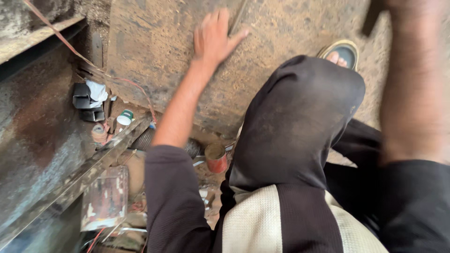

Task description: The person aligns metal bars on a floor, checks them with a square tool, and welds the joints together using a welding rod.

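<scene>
Left hand spread flat, fingers splayed, palm down on the big rusty-brown metal plate at the top of the view; gripping nothing, just pressing on its surface beside a thin grey rod lying at the fingertips. Right hand out of frame above the blurred right forearm, so cannot tell whether open or closed.

Plate probably heavy, stiff and rough with rust and dust; unlikely to slip under a palm, but awkward to lift from the face. Best taken by an edge, likely the lower one near the small red tin can. Rod looks light and rigid, easy to pinch along its length.

Nearby: white-capped green bottle, paint-stained rectangular can, sandalled foot.
</scene>
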